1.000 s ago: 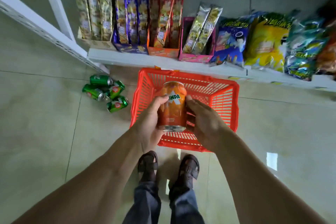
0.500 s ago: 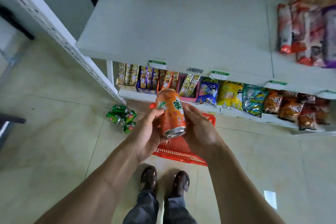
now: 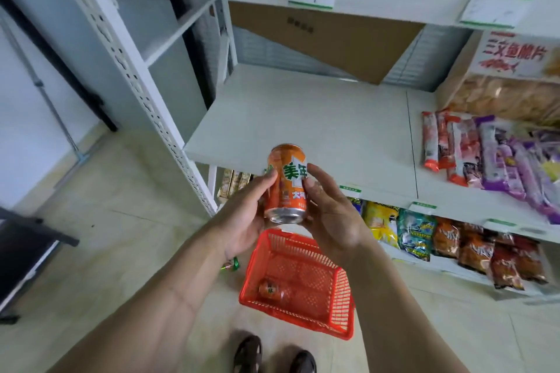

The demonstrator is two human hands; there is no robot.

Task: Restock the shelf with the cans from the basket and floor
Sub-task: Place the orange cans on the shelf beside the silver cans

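**Restocking update: first can is only just heading up**

Holding one orange can (image 3: 286,184) upright between both hands right now, left hand (image 3: 245,215) wrapping its left side and right hand (image 3: 331,215) pressing against its right, fingers curling round the label. It's hovering just in front of the middle shelf (image 3: 303,124), not touching it.

Counting near to far: one red basket (image 3: 342,306) is sitting on the floor below the hands, with one more orange can (image 3: 270,288) lying inside it. Just left of the basket a sliver of one green can (image 3: 231,264) is peeking out past my left arm; any others are hidden.

The shelf's left stretch is looking bare, zero cans on it, only snack packs (image 3: 485,154) over on the right. So I'm guessing basically everything is still left to do.
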